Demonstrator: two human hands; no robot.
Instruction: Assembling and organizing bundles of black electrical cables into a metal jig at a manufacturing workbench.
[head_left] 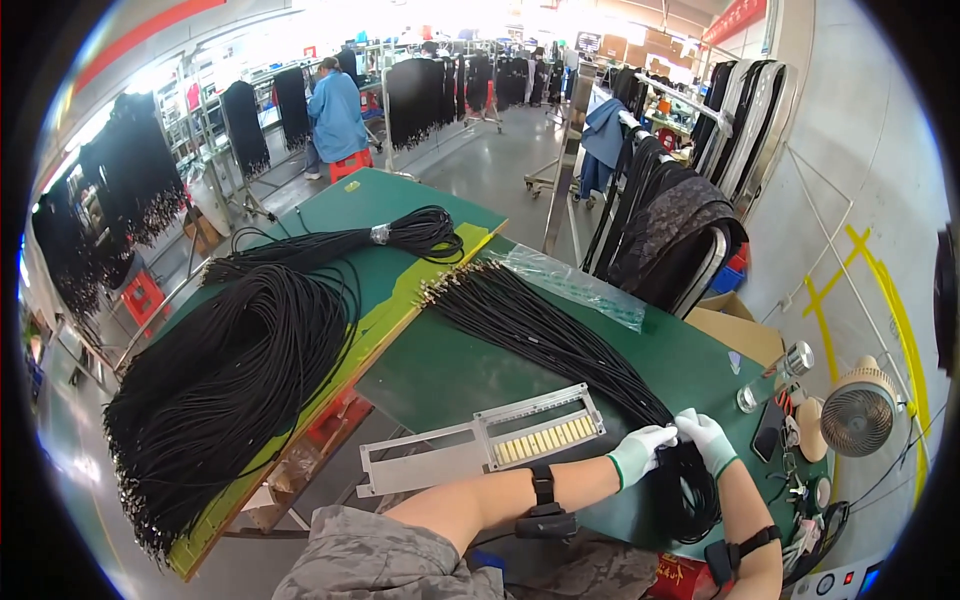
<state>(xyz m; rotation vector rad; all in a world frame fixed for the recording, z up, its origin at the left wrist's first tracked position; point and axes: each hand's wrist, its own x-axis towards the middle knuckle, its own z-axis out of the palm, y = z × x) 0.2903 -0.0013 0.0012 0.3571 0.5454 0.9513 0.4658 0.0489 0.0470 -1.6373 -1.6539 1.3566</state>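
A long bundle of black cables (570,340) lies across the green table, its pale metal ends fanned out at the far left and its near end looped back. Both my hands wear white gloves with green cuffs and meet where the bundle narrows. My left hand (642,455) is closed at the bundle's left side, fingertips pinched together. My right hand (706,440) closes on it from the right, its fingertips almost touching the left ones. Whether a small tie sits between the fingertips is too fine to make out. Left of my hands lies a hinged metal frame (485,435) with a row of cream strips.
Another table holds a large heap of black cables (240,370) and a tied bundle (400,235). A clear plastic bag (575,285) lies beyond my cables. At right stand a glass jar (775,378), a phone (769,430) and a small fan (862,415). A co-worker (338,110) is in the background.
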